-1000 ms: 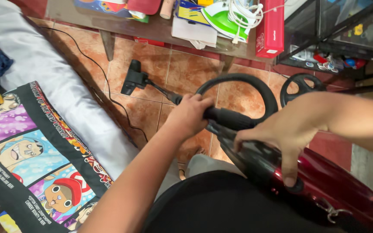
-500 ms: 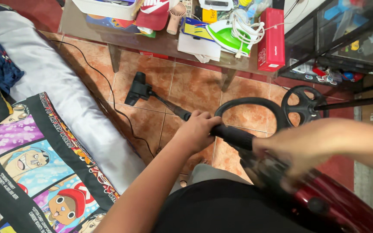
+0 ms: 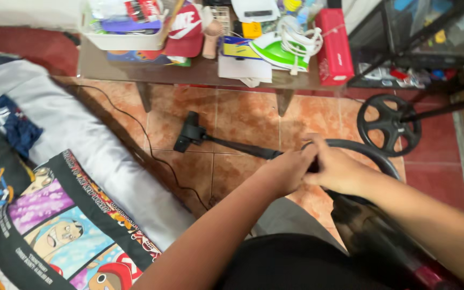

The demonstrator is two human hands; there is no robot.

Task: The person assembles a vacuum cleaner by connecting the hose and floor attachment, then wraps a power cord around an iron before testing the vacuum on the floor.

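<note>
Both my hands grip a black vacuum wand [image 3: 232, 145] where it meets the hose. My left hand [image 3: 283, 171] is closed around the wand's near end. My right hand [image 3: 335, 167] clasps the same joint from the right, touching my left hand. The wand slants down to the left and ends in a black floor nozzle [image 3: 188, 132] resting on the orange floor tiles. A black hose [image 3: 369, 151] loops behind my right hand. The dark red vacuum body [image 3: 382, 247] sits below my right forearm, partly hidden.
A grey mattress [image 3: 76, 134] with a cartoon-print cloth [image 3: 55, 225] lies at left. A low wooden table [image 3: 205, 72] at the top holds a green iron [image 3: 277, 51], a red box [image 3: 335, 45], papers and a basket. A black fan base [image 3: 389, 124] stands at right. A cable [image 3: 151, 145] crosses the floor.
My right hand has left the red vacuum body and come up to the wand joint beside my left hand. The view has tilted upward, showing more of the table.
</note>
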